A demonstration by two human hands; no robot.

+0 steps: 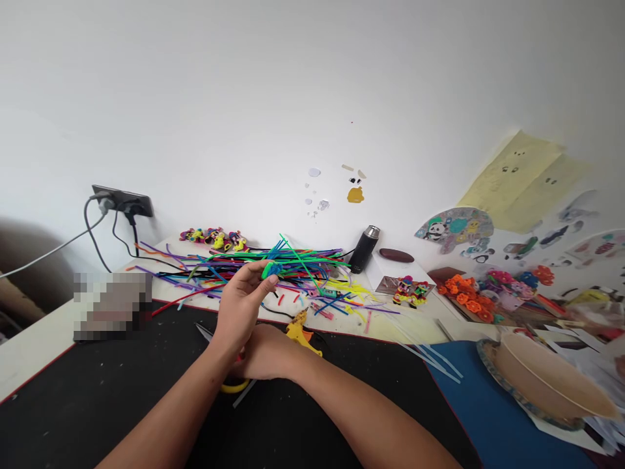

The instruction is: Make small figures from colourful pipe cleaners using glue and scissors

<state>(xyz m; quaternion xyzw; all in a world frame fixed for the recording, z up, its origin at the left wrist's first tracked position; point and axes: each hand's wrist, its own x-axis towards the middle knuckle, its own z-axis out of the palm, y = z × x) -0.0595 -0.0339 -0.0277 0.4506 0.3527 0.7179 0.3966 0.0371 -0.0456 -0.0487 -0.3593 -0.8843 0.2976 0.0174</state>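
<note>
My left hand [247,303] is raised over the front of the table. Its thumb and fingers pinch a small blue and green bundle of pipe cleaner [272,270]. Below and behind the left wrist, my right hand [266,353] lies low over the black mat, its fingers mostly hidden. Close to those fingers are scissors [235,388] with red and yellow handles, their blades pointing to the upper left; whether the hand grips them does not show. A yellow glue gun [301,333] with an orange trigger rests just past the right hand.
Many coloured pipe cleaners [229,266] spread along the wall side. Behind stand small finished figures [215,238] and a black flask [365,250]. Clear glue sticks [432,362] lie right, near a wide-brimmed hat [541,381]. A pixelated object [114,306] sits left, below a plugged-in power socket [123,200].
</note>
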